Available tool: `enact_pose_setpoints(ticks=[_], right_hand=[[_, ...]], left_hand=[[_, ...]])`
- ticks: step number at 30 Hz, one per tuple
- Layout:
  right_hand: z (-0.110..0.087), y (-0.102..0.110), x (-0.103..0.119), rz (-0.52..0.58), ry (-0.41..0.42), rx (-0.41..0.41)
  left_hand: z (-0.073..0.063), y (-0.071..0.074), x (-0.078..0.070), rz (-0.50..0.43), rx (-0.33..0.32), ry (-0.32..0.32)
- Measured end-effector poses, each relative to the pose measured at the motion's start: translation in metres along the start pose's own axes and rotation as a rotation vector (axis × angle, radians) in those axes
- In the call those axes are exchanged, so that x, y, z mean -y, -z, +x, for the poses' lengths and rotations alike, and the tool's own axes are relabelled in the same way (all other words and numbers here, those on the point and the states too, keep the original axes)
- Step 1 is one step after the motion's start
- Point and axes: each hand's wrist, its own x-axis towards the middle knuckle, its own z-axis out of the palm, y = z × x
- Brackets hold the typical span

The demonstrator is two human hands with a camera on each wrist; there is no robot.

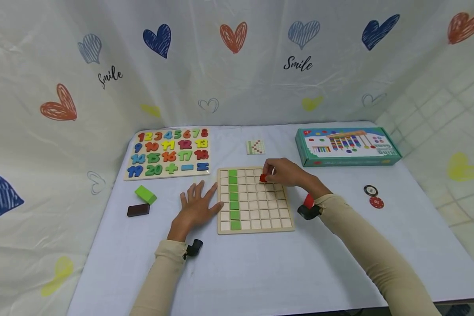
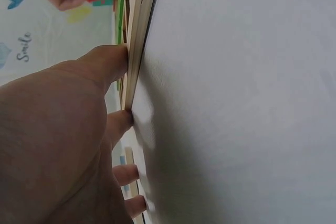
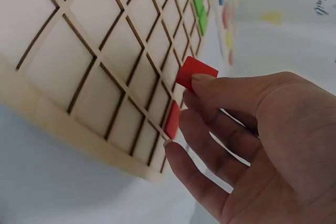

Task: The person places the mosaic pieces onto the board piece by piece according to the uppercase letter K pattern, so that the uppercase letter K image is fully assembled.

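Right grip (image 1: 285, 172), red tile (image 3: 194, 67) apparently between fingertips (image 3: 203, 81)

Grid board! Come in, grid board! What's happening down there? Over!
Right hand pinches a red tile over the grid board. Left hand touches the board's left edge. Green tiles fill one column. Nothing obvious in the way.

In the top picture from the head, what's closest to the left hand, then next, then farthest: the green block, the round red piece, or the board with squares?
1. Board with squares: touching the left hand, on its right.
2. Green block: off to its left.
3. Round red piece: way over to the right.
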Motion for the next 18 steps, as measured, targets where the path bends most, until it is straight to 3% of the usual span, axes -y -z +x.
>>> enact_pose_setpoints(ticks=[6,18], right_hand=[[0.013,-0.012,-0.002,-0.012,-0.048,-0.006],[0.014,-0.020,-0.003,0.062,-0.059,-0.049]], left_hand=[[0.001,0.000,-0.002,-0.002,-0.001,-0.009],[-0.001,-0.001,-0.003,-0.013,-0.017,-0.016]])
